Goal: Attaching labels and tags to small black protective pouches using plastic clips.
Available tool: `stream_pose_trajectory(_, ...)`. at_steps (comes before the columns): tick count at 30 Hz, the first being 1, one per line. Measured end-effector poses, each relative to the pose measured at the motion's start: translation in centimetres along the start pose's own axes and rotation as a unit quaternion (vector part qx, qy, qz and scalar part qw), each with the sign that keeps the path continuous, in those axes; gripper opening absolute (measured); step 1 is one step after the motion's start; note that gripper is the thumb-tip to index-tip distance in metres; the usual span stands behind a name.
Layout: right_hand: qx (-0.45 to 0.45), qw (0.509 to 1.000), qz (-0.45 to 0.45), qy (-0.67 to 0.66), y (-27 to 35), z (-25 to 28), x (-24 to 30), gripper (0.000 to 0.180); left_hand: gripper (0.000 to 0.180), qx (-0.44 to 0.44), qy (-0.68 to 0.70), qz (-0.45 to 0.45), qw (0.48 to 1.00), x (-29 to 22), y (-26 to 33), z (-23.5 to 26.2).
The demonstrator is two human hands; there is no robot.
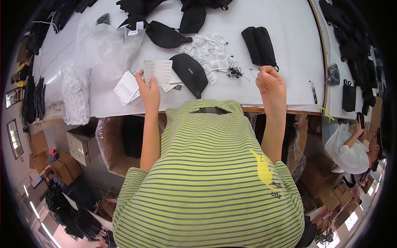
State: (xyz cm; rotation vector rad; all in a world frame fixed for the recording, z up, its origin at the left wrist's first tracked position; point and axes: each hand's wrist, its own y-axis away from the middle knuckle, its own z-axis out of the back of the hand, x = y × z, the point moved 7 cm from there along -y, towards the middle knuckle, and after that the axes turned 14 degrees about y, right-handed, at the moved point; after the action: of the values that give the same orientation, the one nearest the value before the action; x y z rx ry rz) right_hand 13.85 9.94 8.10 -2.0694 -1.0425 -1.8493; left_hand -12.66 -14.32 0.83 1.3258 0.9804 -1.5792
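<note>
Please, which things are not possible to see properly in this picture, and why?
In the head view:
Print on the white card in the left hand: too small.
Thin black cord, the part inside the right hand: covered by that hand.
Topmost black bags: cut off by the upper edge.

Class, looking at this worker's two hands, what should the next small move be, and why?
Probably bring the right hand leftward, carrying its thin dark cord to the printed white card: the left hand holds that card, the right pinches the cord, and the two are apart, with no cord visible on the card. Whether it has a hole, I cannot tell.
</note>
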Motion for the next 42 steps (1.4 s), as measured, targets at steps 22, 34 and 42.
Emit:
stream_pose_trajectory(22,0.053,0.938,0.128,0.317,3.1,-7.7,2.6,0.010,0.022,0.142,0.436,0.244,0.855,-7.7,4.8,-6.7)
stream_pose_trajectory(34,0.016,0.889,0.244,0.388,3.4,-9.1,4.8,0.014,0.034,0.240,0.202,0.092,0.945,-13.8,6.7,-6.8)
stream_pose_trajectory(42,-0.020,0.878,0.275,0.391,3.6,-9.0,5.1,0.014,0.027,0.243,0.186,0.061,0.950,-14.0,6.7,-6.9)
